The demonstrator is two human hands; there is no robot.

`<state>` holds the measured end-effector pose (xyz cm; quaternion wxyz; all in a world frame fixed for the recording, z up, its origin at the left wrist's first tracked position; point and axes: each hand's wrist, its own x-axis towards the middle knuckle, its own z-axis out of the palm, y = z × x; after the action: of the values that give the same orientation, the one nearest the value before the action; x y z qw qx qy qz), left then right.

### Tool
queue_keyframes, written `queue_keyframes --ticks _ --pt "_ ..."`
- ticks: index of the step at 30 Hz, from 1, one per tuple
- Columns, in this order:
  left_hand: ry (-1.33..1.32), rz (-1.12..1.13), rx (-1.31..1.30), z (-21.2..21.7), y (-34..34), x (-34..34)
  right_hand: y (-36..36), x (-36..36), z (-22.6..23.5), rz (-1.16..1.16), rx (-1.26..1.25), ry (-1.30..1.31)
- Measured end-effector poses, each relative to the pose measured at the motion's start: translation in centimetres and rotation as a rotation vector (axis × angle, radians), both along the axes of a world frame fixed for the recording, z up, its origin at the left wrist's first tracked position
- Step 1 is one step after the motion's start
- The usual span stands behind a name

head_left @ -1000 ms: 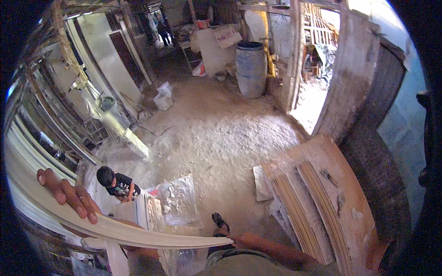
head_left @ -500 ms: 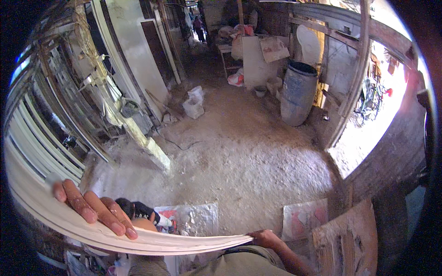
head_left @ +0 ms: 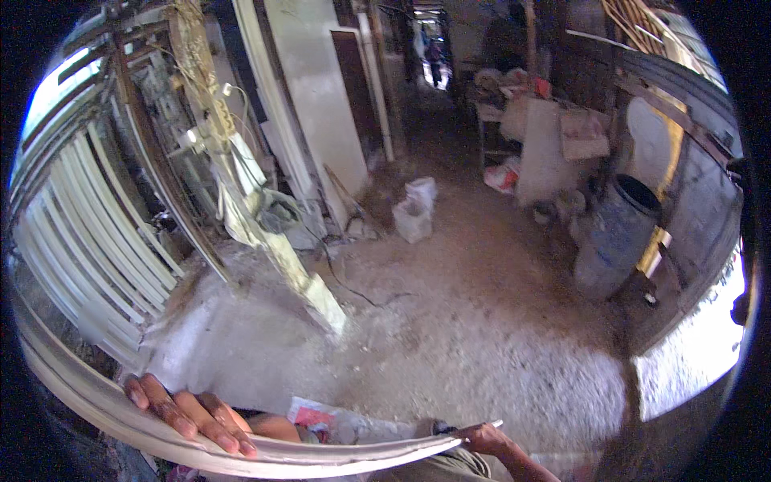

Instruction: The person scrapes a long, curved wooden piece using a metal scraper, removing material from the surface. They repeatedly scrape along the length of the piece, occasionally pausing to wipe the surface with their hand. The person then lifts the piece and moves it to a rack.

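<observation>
A long white moulding (head_left: 321, 466) with ridges along its length spans the lower part of the view, from the left rim to my right hand. The fingers of my left hand (head_left: 193, 414) bend over its upper edge; the thumb is hidden. At the narrow right end, my right hand (head_left: 486, 440) grips the moulding, its tip poking out just past the fingers. Beyond my left hand, a skin-coloured shape (head_left: 273, 426) is partly covered; I cannot tell what it is. A red-and-white sheet (head_left: 313, 416) lies on the floor behind the moulding.
Several white strips (head_left: 104, 233) lean at the left. A pale post (head_left: 293, 269) stands before them, a dark cable near its foot. White sacks (head_left: 414, 213) sit mid-floor. At the right is a blue drum (head_left: 614, 241). A person (head_left: 434, 60) stands in the far passage.
My view has swung left and up, so the room sits further right and lower. Both hands keep hold of the moulding, which now appears lower in the view.
</observation>
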<state>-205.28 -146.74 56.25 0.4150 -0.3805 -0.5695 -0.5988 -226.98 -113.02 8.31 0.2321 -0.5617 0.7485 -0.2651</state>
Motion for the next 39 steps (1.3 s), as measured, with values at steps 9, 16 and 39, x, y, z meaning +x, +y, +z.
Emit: queue_keyframes --ticks 9,16,39 --pt "-0.096 0.244 0.128 1.6 -15.2 -4.3 -21.6 -13.9 -0.2 0.286 -0.092 0.049" --pt "-0.039 0.382 0.217 -1.2 -31.1 -3.8 -40.3 -15.7 -0.5 0.337 -0.009 0.054" --pt "0.07 0.871 0.312 -3.7 -76.5 12.4 -102.4 0.3 -3.5 0.649 -0.109 -0.346"
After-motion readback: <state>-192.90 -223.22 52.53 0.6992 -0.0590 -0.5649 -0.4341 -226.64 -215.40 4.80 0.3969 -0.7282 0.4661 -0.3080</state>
